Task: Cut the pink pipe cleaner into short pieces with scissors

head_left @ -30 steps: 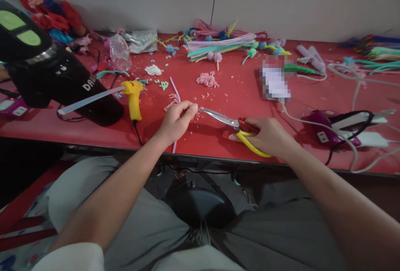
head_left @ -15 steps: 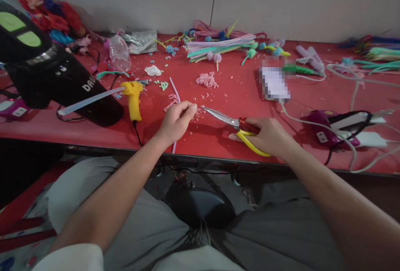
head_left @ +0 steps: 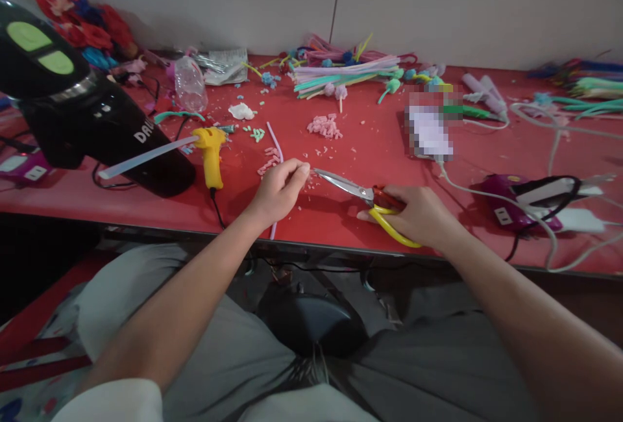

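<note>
My right hand (head_left: 421, 214) grips a pair of scissors (head_left: 345, 185) by its red and yellow handles, the blades pointing left and nearly closed together. The thumb and forefinger of my left hand (head_left: 282, 189) are pinched right at the scissor tips; what they hold is too small to make out. A lilac pipe cleaner (head_left: 275, 139) lies on the table, running partly behind my left hand. Beyond the scissors is a heap of short pink pieces (head_left: 325, 126), with more pink pieces (head_left: 267, 162) beside the pipe cleaner and crumbs scattered around.
A yellow glue gun (head_left: 211, 159) with a long glue stick and a large black appliance (head_left: 121, 130) stand at left. Pipe cleaners (head_left: 345, 78) lie bundled at the back, near a plastic bottle (head_left: 189, 84). At right are a purple power strip (head_left: 506, 204), cables and a blurred-out device (head_left: 428, 130).
The whole view has shifted slightly. Both hands and the scissors keep almost the same pose, with the blade tips still at my left fingertips.
</note>
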Demonstrator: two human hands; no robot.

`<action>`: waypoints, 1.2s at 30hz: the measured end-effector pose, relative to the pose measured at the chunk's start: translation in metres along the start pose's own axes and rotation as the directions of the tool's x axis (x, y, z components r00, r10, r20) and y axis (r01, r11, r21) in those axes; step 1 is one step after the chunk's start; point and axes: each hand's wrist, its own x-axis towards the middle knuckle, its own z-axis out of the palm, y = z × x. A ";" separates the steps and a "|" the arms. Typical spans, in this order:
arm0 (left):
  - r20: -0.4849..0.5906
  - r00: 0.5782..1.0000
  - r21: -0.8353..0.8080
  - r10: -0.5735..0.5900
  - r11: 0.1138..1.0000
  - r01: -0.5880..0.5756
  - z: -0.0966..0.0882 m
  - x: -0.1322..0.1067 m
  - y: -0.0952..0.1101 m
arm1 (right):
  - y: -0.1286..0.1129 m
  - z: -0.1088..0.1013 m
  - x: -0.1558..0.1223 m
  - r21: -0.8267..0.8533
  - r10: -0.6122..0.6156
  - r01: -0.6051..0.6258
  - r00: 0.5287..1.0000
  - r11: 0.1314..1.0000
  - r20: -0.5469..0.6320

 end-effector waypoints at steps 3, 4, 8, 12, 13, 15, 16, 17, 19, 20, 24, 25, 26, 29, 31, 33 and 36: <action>0.008 1.000 -0.002 0.009 1.000 -0.009 -0.001 0.000 0.000 | 0.000 0.001 0.001 0.001 0.011 -0.011 1.000 1.000 -0.001; 0.009 1.000 -0.007 0.010 1.000 -0.010 -0.001 0.000 0.000 | 0.000 0.001 0.001 0.005 0.016 -0.016 1.000 1.000 0.001; 0.008 1.000 -0.024 0.004 1.000 -0.004 -0.001 0.000 0.001 | 0.001 0.001 0.002 0.008 0.045 -0.045 0.999 0.999 0.011; -0.002 1.000 -0.018 0.004 1.000 -0.004 -0.001 -0.001 0.002 | 0.002 0.000 0.000 0.015 0.027 -0.028 1.000 1.000 0.008; -0.005 1.000 -0.020 0.006 1.000 -0.006 -0.001 -0.001 0.002 | 0.002 0.000 0.000 0.027 0.013 -0.013 1.000 1.000 0.008; -0.007 1.000 -0.026 0.010 1.000 -0.010 -0.001 -0.001 0.002 | 0.003 0.001 -0.001 0.042 -0.013 0.013 1.000 0.999 0.005; -0.008 1.000 -0.028 0.011 1.000 -0.011 -0.001 0.000 0.002 | 0.003 0.001 -0.001 0.041 -0.020 0.020 1.000 0.999 0.001; -0.009 1.000 -0.029 0.013 0.999 -0.013 -0.001 0.000 0.003 | 0.003 0.001 -0.001 0.034 -0.022 0.022 1.000 0.999 -0.004; -0.013 1.000 -0.029 0.016 0.999 -0.016 -0.001 0.000 0.003 | 0.004 0.002 0.000 0.021 -0.019 0.020 1.000 1.000 -0.005; -0.015 1.000 -0.030 0.017 0.999 -0.018 -0.001 0.000 0.002 | 0.005 0.002 0.000 0.018 -0.014 0.014 1.000 1.000 -0.001; -0.017 1.000 -0.033 0.025 0.999 -0.026 0.000 0.000 0.001 | 0.005 0.002 0.001 0.017 0.000 0.000 1.000 1.000 0.004; -0.017 1.000 -0.032 0.026 0.999 -0.026 0.000 0.000 0.001 | 0.005 0.002 0.002 0.014 0.000 0.000 1.000 1.000 0.003; -0.016 1.000 -0.031 0.026 0.999 -0.027 0.000 0.000 0.001 | 0.005 0.002 0.002 0.011 0.001 -0.001 1.000 1.000 0.002; -0.010 0.999 -0.026 0.030 0.999 -0.030 0.000 0.001 0.000 | 0.002 0.001 0.002 0.000 0.010 -0.010 1.000 1.000 0.003; -0.008 0.999 -0.025 0.033 0.999 -0.033 0.000 0.001 0.000 | 0.001 0.001 0.002 -0.001 0.020 -0.020 1.000 1.000 0.004; -0.008 0.999 -0.031 0.033 0.999 -0.033 -0.001 0.001 0.001 | 0.001 0.001 0.003 0.002 0.028 -0.028 1.000 1.000 0.012; -0.010 0.999 -0.034 0.031 0.999 -0.031 -0.001 0.001 0.000 | 0.001 0.002 0.004 -0.004 0.040 -0.040 0.999 0.999 0.017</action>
